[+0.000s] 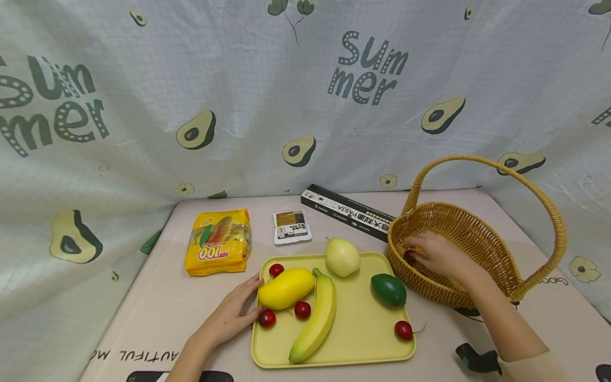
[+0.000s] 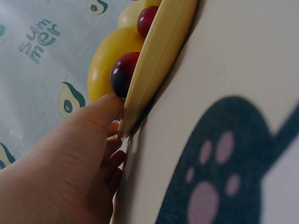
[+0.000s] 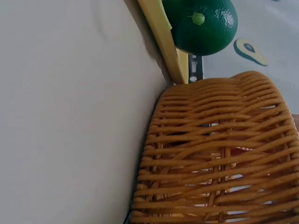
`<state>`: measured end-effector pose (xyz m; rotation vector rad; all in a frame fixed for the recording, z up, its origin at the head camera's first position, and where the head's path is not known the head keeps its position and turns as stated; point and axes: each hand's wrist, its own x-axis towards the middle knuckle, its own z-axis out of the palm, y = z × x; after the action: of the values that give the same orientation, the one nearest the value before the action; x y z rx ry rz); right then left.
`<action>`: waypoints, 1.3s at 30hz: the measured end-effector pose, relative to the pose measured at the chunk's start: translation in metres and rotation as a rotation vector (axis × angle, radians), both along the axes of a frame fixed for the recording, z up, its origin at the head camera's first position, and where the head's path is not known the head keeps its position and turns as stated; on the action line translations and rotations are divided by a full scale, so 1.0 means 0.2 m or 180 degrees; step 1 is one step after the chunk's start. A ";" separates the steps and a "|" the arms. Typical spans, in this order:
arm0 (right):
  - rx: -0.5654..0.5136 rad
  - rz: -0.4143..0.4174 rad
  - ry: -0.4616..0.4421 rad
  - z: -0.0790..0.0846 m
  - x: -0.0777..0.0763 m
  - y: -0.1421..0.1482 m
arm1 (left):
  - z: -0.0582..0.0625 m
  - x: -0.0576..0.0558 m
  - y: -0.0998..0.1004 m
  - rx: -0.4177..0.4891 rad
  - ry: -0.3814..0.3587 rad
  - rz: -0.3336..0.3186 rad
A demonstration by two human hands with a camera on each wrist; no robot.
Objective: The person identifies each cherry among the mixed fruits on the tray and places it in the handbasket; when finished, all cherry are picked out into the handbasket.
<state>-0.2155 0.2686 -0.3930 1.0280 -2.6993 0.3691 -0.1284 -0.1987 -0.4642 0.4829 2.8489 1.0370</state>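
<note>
My left hand (image 1: 232, 312) rests against the left rim of a yellow tray (image 1: 360, 334), its thumb beside a dark red cherry (image 2: 125, 74). On the tray lie a yellow mango (image 1: 286, 288), a banana (image 1: 316, 321), a pale green pear (image 1: 342, 258), a dark green lime-like fruit (image 1: 389, 290) and several cherries, one (image 1: 403, 330) near the right corner. Inside a wicker basket (image 1: 458, 220), my right hand (image 1: 436, 254) pinches a red cherry (image 1: 409, 256). In the right wrist view the basket's woven side (image 3: 219, 154) hides that hand.
Behind the tray are a yellow snack bag (image 1: 219, 243), a small white-and-brown packet (image 1: 292, 226) and a long black pasta box (image 1: 348, 211). The basket's tall handle (image 1: 549, 207) arches above my right forearm. A patterned curtain stands behind the table.
</note>
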 end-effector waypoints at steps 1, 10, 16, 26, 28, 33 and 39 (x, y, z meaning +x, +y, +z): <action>0.0034 -0.0040 -0.0043 0.00 0.00 0.01 | 0.00 0.00 0.00 0.0000 0.0002 0.0000; 0.0146 -0.0323 -0.0720 0.03 0.06 0.05 | 0.00 0.00 0.00 -0.0007 -0.0002 -0.0001; 0.0105 -0.0325 -0.0841 0.00 0.07 0.07 | 0.01 0.00 0.00 0.0006 -0.0039 0.0004; 0.0075 -0.0345 -0.0731 -0.02 0.10 0.09 | 0.00 0.01 0.00 0.0011 0.0027 -0.0021; 0.0057 -0.0371 -0.0657 -0.02 0.11 0.10 | 0.00 0.00 -0.01 0.0006 0.0019 -0.0014; -0.0002 -0.0465 -0.0485 -0.01 0.15 0.10 | 0.00 0.00 -0.01 0.0022 -0.0015 0.0010; -0.0083 -0.0476 -0.0110 0.00 0.21 0.08 | 0.00 0.00 0.00 0.0044 0.0016 0.0006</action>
<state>-0.1744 0.2849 -0.3936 0.8135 -2.7725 0.3961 -0.1276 -0.1997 -0.4649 0.4846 2.8490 1.0578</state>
